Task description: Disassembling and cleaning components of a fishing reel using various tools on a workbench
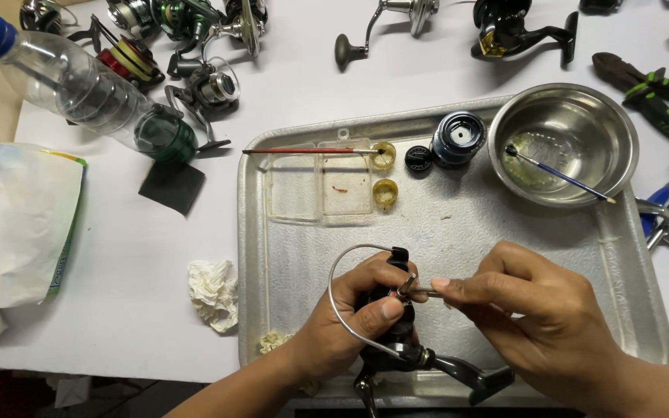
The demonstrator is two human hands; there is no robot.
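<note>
Left hand [358, 310], lower centre of frame: clenched around a black spinning reel [396, 329], thumb pressed across its body; wire bail loops out to the left. Right hand [540, 321], lower right: fingertips pinched tight on a thin metal shaft [421, 292] that meets the reel's top. Reel sits low over the metal tray [458, 232].

Counted on the tray: two small yellowish caps [385, 174], one clear two-cell plastic box [319, 184], one dark spool [458, 139] beside a black round knob [418, 159], one steel bowl [563, 143].

Bowl holds a pale film and one brush [559, 176]. A red-handled brush [303, 151] lies across the box, tip in the upper cap.

Upper left: clear bottle [79, 85], several more reels. Crumpled tissue [213, 292] left of tray.
</note>
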